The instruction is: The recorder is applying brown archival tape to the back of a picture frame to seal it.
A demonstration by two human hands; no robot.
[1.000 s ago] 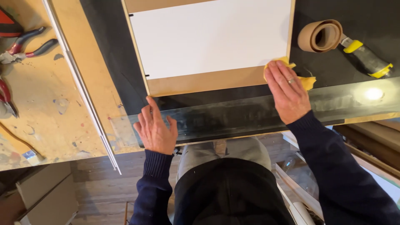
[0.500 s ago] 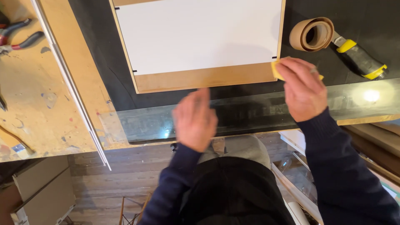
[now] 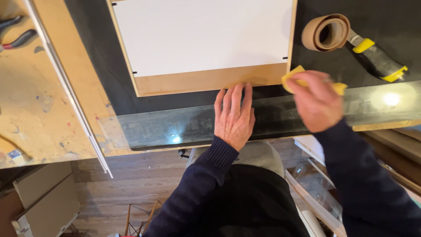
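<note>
Yellow cloth (image 3: 298,75) at right of centre, plain white sheet (image 3: 201,33) on a tan wooden board (image 3: 210,81) up top, black mat (image 3: 96,66) underneath, tan paper roll (image 3: 326,31) and yellow-and-black-handled knife (image 3: 379,59) upper right, paint-speckled pale wooden bench (image 3: 39,109) on the left, navy ribbed sleeves (image 3: 210,162) at the bottom.

You have a roll of brown tape (image 3: 326,31) lying on the black bench top (image 3: 87,52) at upper right. A utility knife (image 3: 377,59) with yellow and black grip sits just beside the roll, angled down to the right. On the paint-spattered wooden surface (image 3: 39,109) to your left, a pair of pliers (image 3: 19,37) with dark handles shows at the edge. A thin pale strip (image 3: 70,87) runs diagonally along that surface. Wooden floorboards (image 3: 140,184) show below.
</note>
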